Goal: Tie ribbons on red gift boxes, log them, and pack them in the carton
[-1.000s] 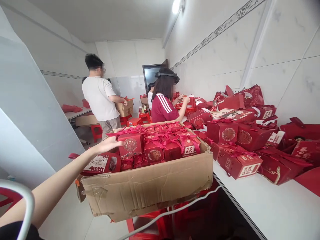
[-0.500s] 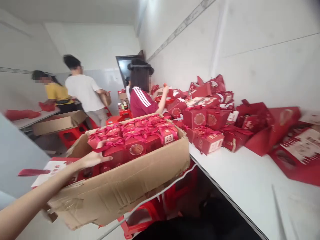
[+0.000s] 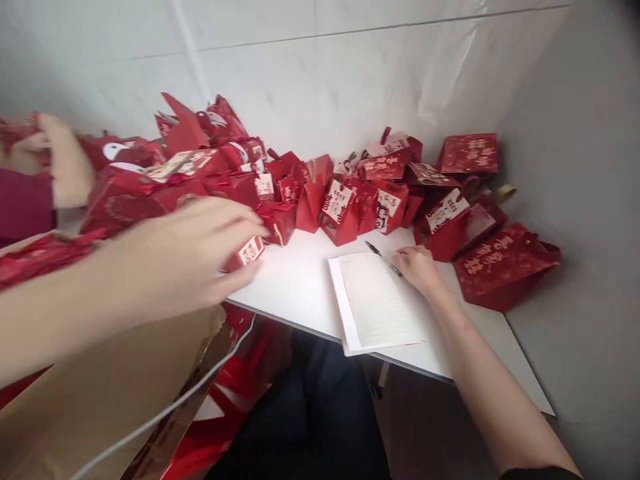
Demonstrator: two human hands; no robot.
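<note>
My left hand (image 3: 210, 250), smeared by motion, reaches over the red gift boxes at the left of the table. Its thumb and fingers are apart. Behind it, a small red gift box (image 3: 251, 251) with a white label shows between fingers and thumb; no grip on it is visible. On the tabletop at the right rests my right hand (image 3: 416, 263), fingers curled and closed, their undersides hidden. Right beside those fingers a black pen (image 3: 383, 258) lies at the upper right edge of an open notebook (image 3: 383, 300) with lined pages.
Several red gift bags (image 3: 340, 210) stand along the wall, and a larger one (image 3: 505, 267) at the right. A cardboard box (image 3: 150, 373) is at lower left, with a white cable (image 3: 185, 397) across it. Part of another person's arm (image 3: 65, 160) shows far left.
The view has swung right, from the room and the cardboard box to the table. My left hand has left the gift boxes in the cardboard box; my right hand has come into view.
</note>
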